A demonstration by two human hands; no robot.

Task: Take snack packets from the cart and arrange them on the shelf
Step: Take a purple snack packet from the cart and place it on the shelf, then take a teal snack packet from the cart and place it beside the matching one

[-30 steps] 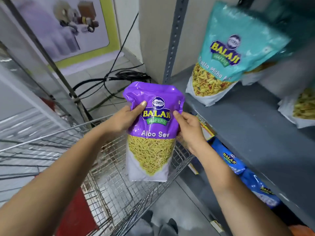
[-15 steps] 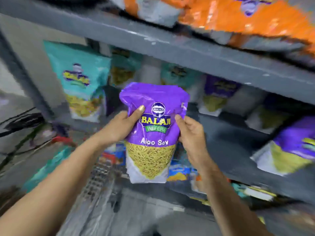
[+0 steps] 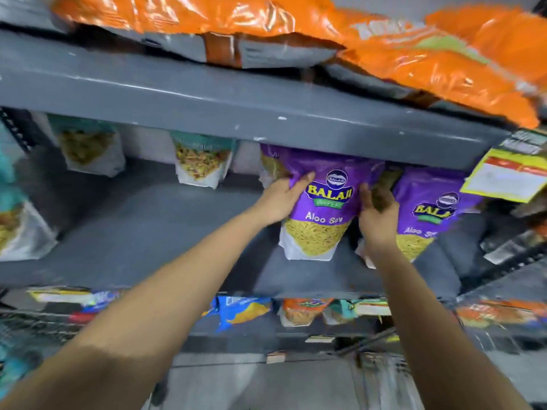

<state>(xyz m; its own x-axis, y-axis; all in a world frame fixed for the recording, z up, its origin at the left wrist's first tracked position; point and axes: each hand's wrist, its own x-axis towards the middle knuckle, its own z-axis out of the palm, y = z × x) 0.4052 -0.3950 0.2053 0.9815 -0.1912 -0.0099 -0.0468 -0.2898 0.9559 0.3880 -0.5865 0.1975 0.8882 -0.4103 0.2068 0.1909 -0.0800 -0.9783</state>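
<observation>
A purple Aloo Sev packet (image 3: 319,214) stands upright on the grey middle shelf (image 3: 154,244), its top under the shelf board above. My left hand (image 3: 281,199) grips its upper left edge. My right hand (image 3: 377,211) holds its right edge, fingers curled. A second purple Aloo Sev packet (image 3: 429,214) leans just to the right, partly hidden by my right hand. Another purple packet (image 3: 270,164) peeks out behind on the left. The cart (image 3: 32,327) shows as blurred wire at the lower left.
Teal packets (image 3: 201,161) stand at the back and left of the middle shelf. Orange packets (image 3: 414,63) lie on the upper shelf. A yellow price tag (image 3: 509,176) hangs at the right. Blue and orange packets (image 3: 245,309) fill the lower shelf.
My view has swung from the cart to the shelf. Both hands have carried the purple packet forward and stood it on the middle shelf beside the other purple packet.
</observation>
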